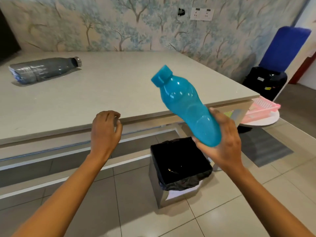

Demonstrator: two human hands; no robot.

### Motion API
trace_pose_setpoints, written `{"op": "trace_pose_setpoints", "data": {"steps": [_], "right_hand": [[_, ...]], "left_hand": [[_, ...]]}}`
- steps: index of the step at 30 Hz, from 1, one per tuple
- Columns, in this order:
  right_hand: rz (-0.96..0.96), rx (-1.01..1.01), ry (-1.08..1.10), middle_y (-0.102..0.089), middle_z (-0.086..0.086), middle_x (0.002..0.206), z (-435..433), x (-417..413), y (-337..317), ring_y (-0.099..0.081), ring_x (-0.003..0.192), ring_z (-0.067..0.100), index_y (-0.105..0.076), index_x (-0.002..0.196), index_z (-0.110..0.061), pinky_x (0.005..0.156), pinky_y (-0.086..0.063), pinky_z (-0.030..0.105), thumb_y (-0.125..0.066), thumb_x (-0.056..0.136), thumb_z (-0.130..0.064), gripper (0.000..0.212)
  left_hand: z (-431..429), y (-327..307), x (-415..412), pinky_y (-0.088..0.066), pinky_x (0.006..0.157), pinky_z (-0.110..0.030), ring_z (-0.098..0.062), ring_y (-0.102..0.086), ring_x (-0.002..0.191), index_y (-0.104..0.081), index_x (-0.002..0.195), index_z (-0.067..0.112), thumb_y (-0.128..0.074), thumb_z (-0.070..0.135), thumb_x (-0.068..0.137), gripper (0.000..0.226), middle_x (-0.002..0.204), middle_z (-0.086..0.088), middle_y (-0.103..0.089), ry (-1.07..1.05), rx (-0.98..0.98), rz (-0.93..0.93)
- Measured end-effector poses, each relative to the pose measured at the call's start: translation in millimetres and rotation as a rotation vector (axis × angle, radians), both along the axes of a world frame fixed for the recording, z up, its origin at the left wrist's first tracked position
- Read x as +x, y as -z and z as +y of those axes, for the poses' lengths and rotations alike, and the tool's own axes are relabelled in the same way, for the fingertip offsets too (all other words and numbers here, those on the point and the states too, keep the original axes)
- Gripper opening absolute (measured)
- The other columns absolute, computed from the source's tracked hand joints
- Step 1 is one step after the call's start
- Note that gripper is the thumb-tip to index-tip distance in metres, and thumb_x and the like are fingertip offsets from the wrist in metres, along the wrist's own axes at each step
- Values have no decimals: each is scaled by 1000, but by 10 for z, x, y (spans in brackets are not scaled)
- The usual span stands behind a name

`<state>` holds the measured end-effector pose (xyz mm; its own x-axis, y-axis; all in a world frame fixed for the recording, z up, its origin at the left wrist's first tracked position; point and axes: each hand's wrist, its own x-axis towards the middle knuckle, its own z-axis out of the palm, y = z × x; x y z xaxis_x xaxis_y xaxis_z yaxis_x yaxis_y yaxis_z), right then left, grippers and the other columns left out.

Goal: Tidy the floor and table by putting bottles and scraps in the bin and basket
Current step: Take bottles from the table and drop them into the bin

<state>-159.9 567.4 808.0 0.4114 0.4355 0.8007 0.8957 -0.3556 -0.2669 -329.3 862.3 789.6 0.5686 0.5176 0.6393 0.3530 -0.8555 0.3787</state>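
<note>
**Q:** Which way does the bottle lie from the fingers?

**A:** The right hand grips the blue bottle round its base, fingers and thumb curled about it. The long axis tilts up and left in the frame, cap uppermost. The bin stands at lower centre, mouth open, just under the bottle's base. The right hand is nearer it.

**Q:** And the left hand?

**A:** The left hand holds nothing. Its fingers are loosely curled, at the table edge.

**Q:** Count?

**A:** Bottles: two, the blue one and a grey bottle lying on its side on the table, upper left. Bins: one. Baskets: one pink basket, right of frame, past the table corner.
</note>
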Motion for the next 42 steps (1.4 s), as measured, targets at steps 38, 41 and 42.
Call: {"op": "trace_pose_setpoints", "data": {"steps": [38, 41, 42], "right_hand": [[1093, -835, 344, -52, 13, 123, 384, 3014, 4021, -50, 114, 34, -46, 126, -13, 87, -50, 42, -72, 68, -58, 78], [1026, -949, 364, -46, 11, 133, 594, 3137, 4308, -41, 126, 37, -39, 136, -17, 95, -43, 49, -70, 71, -57, 82], [1003, -978, 376, -45, 10, 135, 655, 3168, 4404, -39, 127, 37, -38, 137, -19, 94, -42, 50, -70, 71, -55, 82]], "left_hand": [[-1615, 982, 2860, -4, 117, -46, -42, -23, 133, -50, 131, -1, -59, 5, 82, 50, 142, -23, -39, 141, 297, -101], [-1645, 1505, 2816, -19, 117, -39, -29, -42, 129, -58, 122, 4, -50, 8, 87, 36, 130, -15, -58, 302, 193, 32], [-1637, 1724, 2817, -24, 113, -34, -25, -48, 123, -62, 116, 6, -48, 11, 88, 31, 122, -11, -63, 341, 124, 129]]}}
